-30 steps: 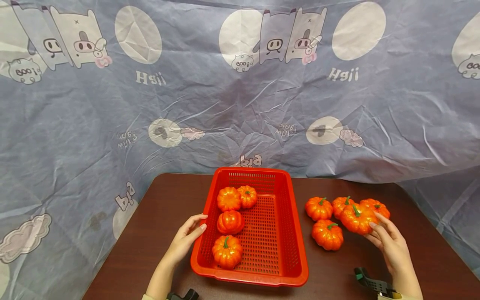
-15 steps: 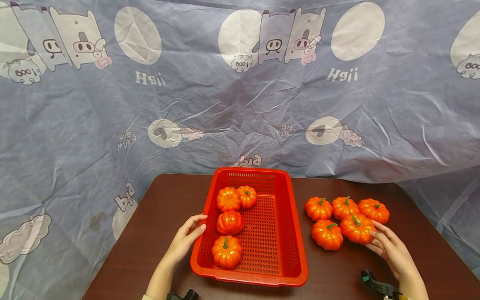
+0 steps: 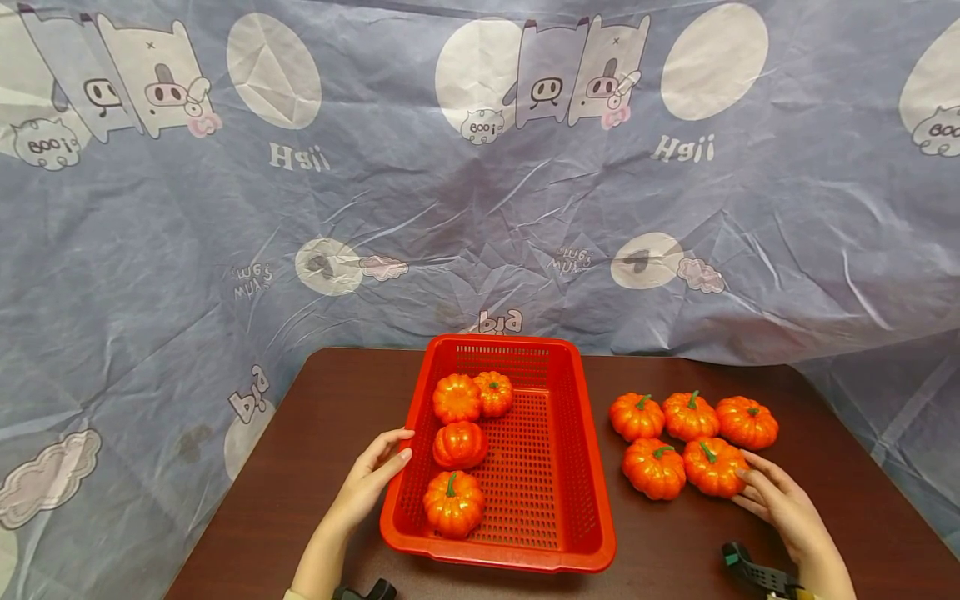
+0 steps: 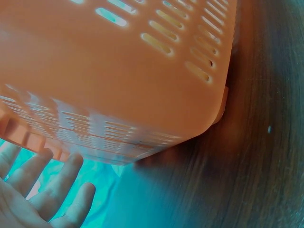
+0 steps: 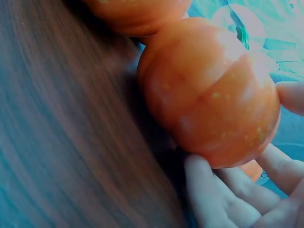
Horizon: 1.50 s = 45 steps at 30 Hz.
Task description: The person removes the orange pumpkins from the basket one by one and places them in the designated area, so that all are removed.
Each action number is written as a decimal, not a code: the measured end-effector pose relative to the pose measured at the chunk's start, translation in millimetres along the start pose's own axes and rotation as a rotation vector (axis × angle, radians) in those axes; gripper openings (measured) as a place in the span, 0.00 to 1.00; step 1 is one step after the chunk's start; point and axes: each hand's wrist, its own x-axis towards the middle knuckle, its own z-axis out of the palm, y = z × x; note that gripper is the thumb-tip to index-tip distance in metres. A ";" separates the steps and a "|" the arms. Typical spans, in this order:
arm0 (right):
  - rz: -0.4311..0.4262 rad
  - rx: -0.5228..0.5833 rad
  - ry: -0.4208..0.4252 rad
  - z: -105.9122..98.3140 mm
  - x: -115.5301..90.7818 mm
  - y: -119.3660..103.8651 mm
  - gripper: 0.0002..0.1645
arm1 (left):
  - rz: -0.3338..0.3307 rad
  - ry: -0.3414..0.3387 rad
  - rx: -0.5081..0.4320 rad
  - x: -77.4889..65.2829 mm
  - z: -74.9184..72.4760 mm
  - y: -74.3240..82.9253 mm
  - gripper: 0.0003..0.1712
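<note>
At the right of the head view, my right hand (image 3: 783, 504) holds a small orange pumpkin (image 3: 714, 467) with a green stem by its right side. The right wrist view shows the fingers around the low side of this pumpkin (image 5: 209, 95), which sits low by the wooden tabletop. My left hand (image 3: 371, 472) touches the left rim of a red plastic basket (image 3: 498, 560). Seen from the left wrist, its fingers (image 4: 66, 178) are spread and fairly straight, their tips at the basket's rim. Several pumpkins (image 3: 454, 504) lie along the basket's left half.
Left of the held pumpkin stands another pumpkin (image 3: 654, 469); behind them is a row of three, with one pumpkin (image 3: 747, 422) at its right end. The dark brown table (image 3: 300, 433) ends at a grey-blue printed cloth (image 3: 480, 192) hanging behind it.
My right hand has lowered the pumpkin toward me, from overlapping the back row to the front row beside another pumpkin. The left hand and the basket have stayed put.
</note>
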 end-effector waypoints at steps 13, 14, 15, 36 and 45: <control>0.145 -0.136 0.023 0.1 -0.2 -9.8 0.25 | 0.012 -0.002 0.000 -0.3 0.1 0.6 0.19; 0.155 -0.165 0.022 0.0 0.2 -10.7 0.30 | 0.014 -0.003 0.000 -0.2 0.1 0.6 0.19; 0.163 -0.187 0.023 0.1 0.7 -11.6 0.35 | 0.014 -0.003 0.000 -0.1 0.1 0.7 0.19; 0.060 -0.693 0.200 27.1 -6.5 -64.0 0.45 | 0.006 0.005 -0.001 0.0 -0.3 1.7 0.19; -0.186 -0.308 0.114 56.5 -6.9 -87.0 0.30 | 0.002 -0.003 -0.013 -0.1 0.1 0.4 0.19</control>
